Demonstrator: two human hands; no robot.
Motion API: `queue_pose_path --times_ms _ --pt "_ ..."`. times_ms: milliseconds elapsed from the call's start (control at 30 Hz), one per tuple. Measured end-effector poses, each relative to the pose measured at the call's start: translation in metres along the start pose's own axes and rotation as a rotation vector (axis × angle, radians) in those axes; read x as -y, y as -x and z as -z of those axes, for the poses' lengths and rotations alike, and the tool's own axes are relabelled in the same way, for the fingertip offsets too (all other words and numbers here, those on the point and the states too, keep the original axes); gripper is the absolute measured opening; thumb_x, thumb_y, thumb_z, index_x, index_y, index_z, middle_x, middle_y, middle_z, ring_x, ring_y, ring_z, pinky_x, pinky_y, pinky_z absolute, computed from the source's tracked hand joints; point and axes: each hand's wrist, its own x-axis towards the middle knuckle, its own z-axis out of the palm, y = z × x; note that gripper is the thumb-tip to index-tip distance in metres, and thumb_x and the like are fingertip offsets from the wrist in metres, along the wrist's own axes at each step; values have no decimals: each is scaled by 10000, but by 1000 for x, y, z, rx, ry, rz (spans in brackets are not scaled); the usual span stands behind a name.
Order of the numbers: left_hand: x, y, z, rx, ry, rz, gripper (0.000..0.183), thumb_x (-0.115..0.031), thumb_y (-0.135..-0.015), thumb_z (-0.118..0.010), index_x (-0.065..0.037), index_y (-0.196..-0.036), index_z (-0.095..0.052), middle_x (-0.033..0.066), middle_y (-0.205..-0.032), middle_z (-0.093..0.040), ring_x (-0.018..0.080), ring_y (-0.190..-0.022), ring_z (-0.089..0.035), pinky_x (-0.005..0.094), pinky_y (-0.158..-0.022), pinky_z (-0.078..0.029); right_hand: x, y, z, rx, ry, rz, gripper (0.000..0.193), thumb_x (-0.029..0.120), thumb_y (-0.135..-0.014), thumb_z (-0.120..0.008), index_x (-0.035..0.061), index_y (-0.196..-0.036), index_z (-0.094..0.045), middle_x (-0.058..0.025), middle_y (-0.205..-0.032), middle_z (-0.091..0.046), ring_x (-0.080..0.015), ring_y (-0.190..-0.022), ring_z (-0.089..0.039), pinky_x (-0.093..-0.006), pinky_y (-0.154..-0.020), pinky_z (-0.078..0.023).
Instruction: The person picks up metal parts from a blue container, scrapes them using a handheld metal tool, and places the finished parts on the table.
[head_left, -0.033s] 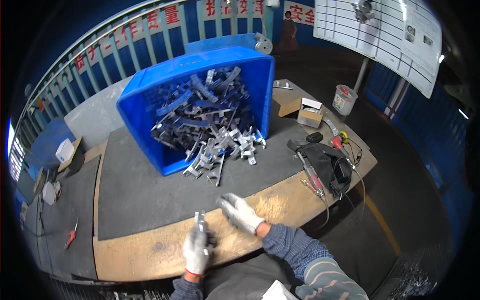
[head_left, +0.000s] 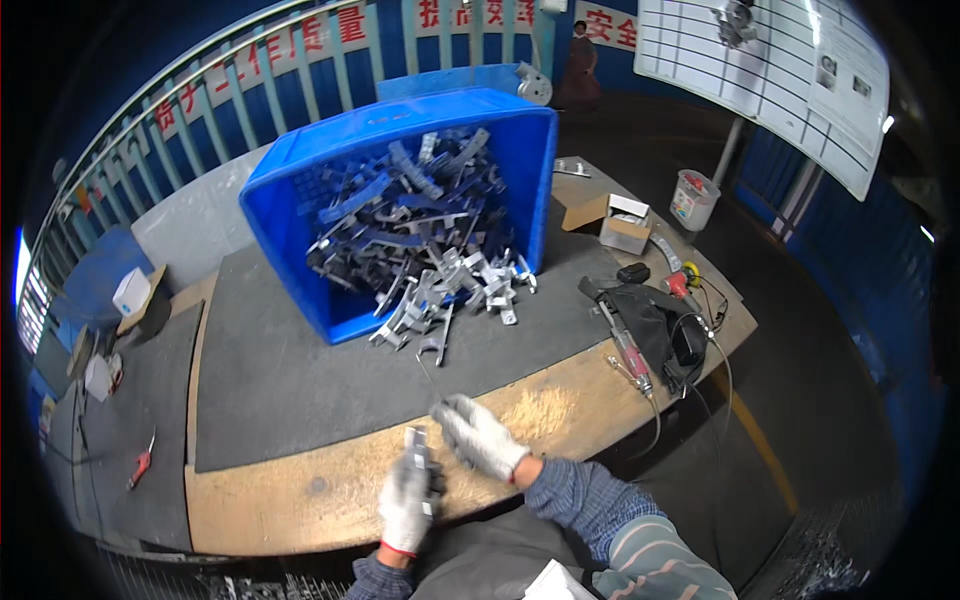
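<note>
Left hand (head_left: 407, 497), fingers clamped on bracket (head_left: 416, 440), right hand (head_left: 478, 437), fingers round thin rod (head_left: 427, 378), banner (head_left: 606, 27) (red-lettered)

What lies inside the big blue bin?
Inside the blue bin is a jumbled heap of metal parts, some spilled out onto the dark mat. The deeper pieces and the bin's surface beneath the heap are covered, so I cannot see them.
</note>
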Motion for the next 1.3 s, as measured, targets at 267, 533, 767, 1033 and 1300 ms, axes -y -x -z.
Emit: queue_pose_path --times_ms 267,533,767,1033,1300 --pt "15 50 19 60 -245 -264 549 -191 -1063 -750 -26 -1552 -565 115 -1248 -772 185 -1105 -745 348 -969 -595 -25 86 -57 -42 -78 157 279 196 -1162 -598 -8 -1336 -678 25 -822 -629 -25 -641 -516 -217 -578 -446" --pt "19 72 39 120 -464 -19 529 -204 -1112 -697 6 -1570 -535 87 -1373 -716 150 -1206 -697 327 -1050 -570 -32 91 -62 91 19 301 486 59 -1128 -591 20 -1610 -540 -51 -1072 -717 -54 -766 -610 -237 -712 -563" --pt "-5 72 48 -105 187 -33 544 -113 -1114 -669 20 -1587 -435 158 -1365 -678 232 -1208 -705 405 -1030 -602 -17 98 -50 77 471 486 366 11 -1036 -665 -38 -1395 -715 -268 -1271 -775 -325 -1076 -797 -390 -943 -621" --pt "-38 73 62 -161 12 -48 584 -117 -1123 -650 24 -1637 -412 193 -1454 -659 252 -1281 -694 403 -1106 -575 18 96 -69 231 797 852 361 17 -963 -752 22 -1323 -773 -234 -1014 -805 -395 -884 -808 -434 -782 -652" --pt "-48 82 83 -158 -977 -417 674 22 -869 -791 -41 -1518 -622 195 -1400 -722 316 -1237 -748 390 -996 -618 15 101 -73 247 873 885 360 90 -989 -770 42 -1345 -767 -178 -970 -811 -336 -795 -801 -425 -704 -629"
